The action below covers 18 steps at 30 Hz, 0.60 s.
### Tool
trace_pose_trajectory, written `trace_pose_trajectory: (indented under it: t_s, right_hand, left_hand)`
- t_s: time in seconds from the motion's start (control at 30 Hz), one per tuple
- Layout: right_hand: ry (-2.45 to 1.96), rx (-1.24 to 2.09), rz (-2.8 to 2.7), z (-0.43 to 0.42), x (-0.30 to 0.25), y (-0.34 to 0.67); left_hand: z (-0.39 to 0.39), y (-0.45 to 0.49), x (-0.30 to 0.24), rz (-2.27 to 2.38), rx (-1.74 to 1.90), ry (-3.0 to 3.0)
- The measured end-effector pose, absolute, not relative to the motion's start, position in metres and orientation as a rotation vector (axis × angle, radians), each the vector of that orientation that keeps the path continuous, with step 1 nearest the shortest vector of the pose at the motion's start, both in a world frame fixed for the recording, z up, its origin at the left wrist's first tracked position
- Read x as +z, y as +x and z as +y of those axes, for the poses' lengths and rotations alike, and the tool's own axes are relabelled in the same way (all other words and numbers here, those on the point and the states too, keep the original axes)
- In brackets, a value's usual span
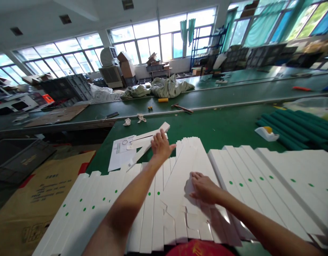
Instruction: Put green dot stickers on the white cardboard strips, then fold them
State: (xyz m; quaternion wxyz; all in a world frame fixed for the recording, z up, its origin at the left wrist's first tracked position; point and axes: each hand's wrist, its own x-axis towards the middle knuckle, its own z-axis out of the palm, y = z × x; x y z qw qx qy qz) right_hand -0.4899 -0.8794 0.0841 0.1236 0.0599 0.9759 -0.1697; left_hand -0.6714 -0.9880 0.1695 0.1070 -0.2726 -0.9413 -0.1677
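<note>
Bare forearms [121,209]; red garment [198,248]

1. Factory workshop, large open floor
2. Long green-topped workbenches [206,124] run in parallel rows
3. Tall steel-framed windows [158,39] line the walls
4. Stacked dark plastic crates [65,87] and cardboard boxes [126,65] sit by the wall
5. Industrial air cooler [109,67] stands near the windows

White strips [233,167], green dot rows [249,180]; green bench top [220,124].

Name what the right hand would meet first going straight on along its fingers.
Likely the bare left wrist, across the long white flat strips under the right hand, though depth is unclear.
</note>
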Motion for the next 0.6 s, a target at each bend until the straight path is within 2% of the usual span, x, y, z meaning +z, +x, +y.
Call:
trace_pose_trajectory:
  t_s: [0.13, 0.2, 0.27, 0.37, 0.4, 0.47, 0.53, 0.6]
  right_hand:
    - [0.153, -0.733, 2.859, -0.882, 0.067, -0.483]
    - [0.168, -0.916, 2.846, -0.875, 0.071, -0.486]
    - [0.245, -1.014, 2.826, -0.865, 0.079, -0.490]
    - [0.489, -1.094, 2.841, -0.851, 0.093, -0.496]
    - [0.614, -1.227, 2.823, -0.848, 0.098, -0.497]
    - [0.765, -1.772, 2.642, -0.846, 0.109, -0.497]
    - [0.651, -2.447, 2.241, -0.852, 0.123, -0.496]
    - [0.440, -2.855, 1.869, -0.864, 0.137, -0.497]
  left_hand:
    - [-0.972, -0.609, 0.077, -3.125, -0.411, -0.932]
    - [-0.971, -0.589, 0.053, -3.166, -0.408, -0.893]
    - [-0.973, -0.585, 0.051, -3.175, -0.469, -0.877]
    - [-0.983, -0.595, 0.076, -3.179, -0.651, -0.872]
    - [-0.988, -0.598, 0.088, -3.156, -0.731, -0.889]
    - [-1.003, -0.598, 0.112, -3.077, -0.915, -0.982]
    - [-1.018, -0.590, 0.132, -3.011, -1.101, -1.123]
    - [-1.028, -0.576, 0.145, -2.964, -1.251, -1.217]
